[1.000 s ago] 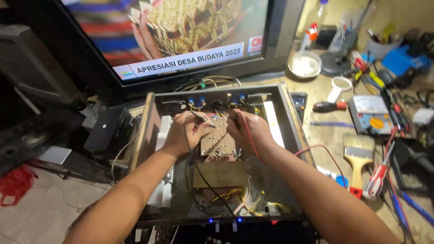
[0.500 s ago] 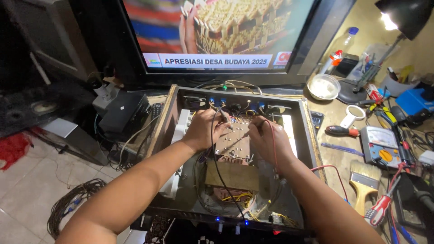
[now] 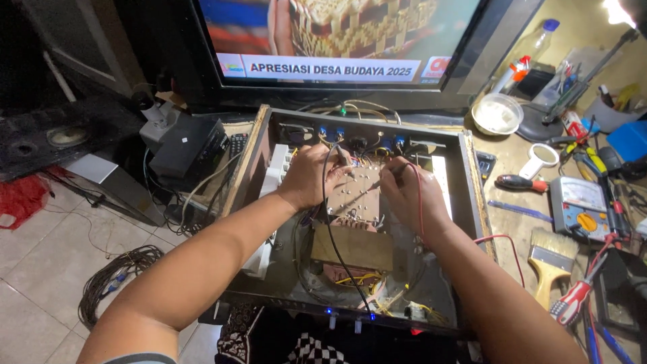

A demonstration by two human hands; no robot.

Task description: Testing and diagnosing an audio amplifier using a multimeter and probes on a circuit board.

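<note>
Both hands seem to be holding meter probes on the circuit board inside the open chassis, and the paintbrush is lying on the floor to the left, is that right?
Not quite. The head view shows the paintbrush lying on the workbench to the right of the chassis, not on the floor. The rest holds: the left hand and right hand each hold a probe on the circuit board.

One circuit board [image 3: 357, 192], two probes (red [image 3: 389, 176], black [image 3: 344, 160]), one paintbrush [image 3: 549, 259], one meter [image 3: 581, 209].

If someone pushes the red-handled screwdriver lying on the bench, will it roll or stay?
The red-handled screwdriver lies flat on the bench, and its handle looks rounded, so it probably rolls sideways. It seems stiff and fairly light. Nearby tools may stop it.
</note>
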